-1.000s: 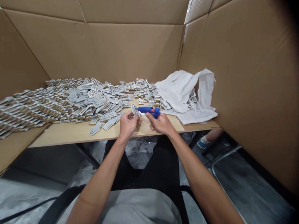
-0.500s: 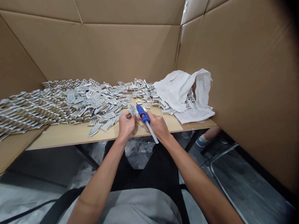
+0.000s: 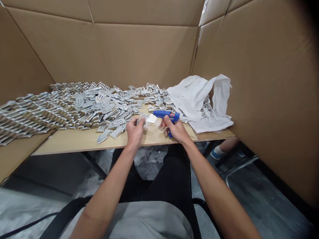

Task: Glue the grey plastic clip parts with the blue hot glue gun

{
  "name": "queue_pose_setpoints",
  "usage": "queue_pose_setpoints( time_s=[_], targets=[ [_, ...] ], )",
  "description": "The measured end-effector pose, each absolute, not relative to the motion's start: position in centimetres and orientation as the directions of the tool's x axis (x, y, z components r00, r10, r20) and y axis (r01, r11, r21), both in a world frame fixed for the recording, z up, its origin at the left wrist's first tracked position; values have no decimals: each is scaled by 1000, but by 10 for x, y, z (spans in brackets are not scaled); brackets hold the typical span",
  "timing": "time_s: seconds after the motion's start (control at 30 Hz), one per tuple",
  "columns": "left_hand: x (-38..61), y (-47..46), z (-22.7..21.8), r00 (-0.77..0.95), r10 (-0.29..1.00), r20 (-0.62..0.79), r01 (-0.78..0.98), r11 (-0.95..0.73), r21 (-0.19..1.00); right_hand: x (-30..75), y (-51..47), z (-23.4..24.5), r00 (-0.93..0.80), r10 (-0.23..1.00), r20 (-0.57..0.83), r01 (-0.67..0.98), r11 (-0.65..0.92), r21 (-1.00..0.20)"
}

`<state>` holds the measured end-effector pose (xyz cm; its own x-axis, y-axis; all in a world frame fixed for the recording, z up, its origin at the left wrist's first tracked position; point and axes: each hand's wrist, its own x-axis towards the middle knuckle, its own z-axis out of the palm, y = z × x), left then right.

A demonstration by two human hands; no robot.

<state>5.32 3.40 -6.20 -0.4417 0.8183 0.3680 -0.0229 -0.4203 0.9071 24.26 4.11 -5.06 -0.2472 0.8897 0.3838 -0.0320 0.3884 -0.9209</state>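
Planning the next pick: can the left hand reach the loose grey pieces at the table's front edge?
Probably yes: the loose pieces lie beside the left hand, nothing between, though its grip holds another piece.

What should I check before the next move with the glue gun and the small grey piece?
1. Grip of right hand on glue gun: ok.
2. Hold of left hand on piece: ok.
3. Turn of nozzle toward piece: ok.
4. Gap from nozzle to left fingers: cannot tell, they are close.
5. Glue at nozzle: cannot tell, too small.
6. Gap from paper to glue gun: cannot tell.
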Motion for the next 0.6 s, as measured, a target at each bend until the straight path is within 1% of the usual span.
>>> queue_pose_setpoints(
  time_s=[0.1, 0.27, 0.4, 0.6],
  targets=[
    [53, 35, -63, -420, 840, 343, -67, -405, 912, 241, 38, -50, -323, 880, 347, 27, 375, -926],
    [60, 30, -57, -416, 860, 294, -168, -391, 905, 238, 34, -49, -311, 906, 287, 66, 322, -944],
    [64, 27, -54, -378, 882, 282, -245, -389, 888, 237, 31, -47, -313, 904, 292, 112, 340, -934],
    [65, 26, -53, -352, 901, 255, -306, -368, 878, 236, 29, -46, -292, 903, 316, 244, 390, -888]
  ],
)
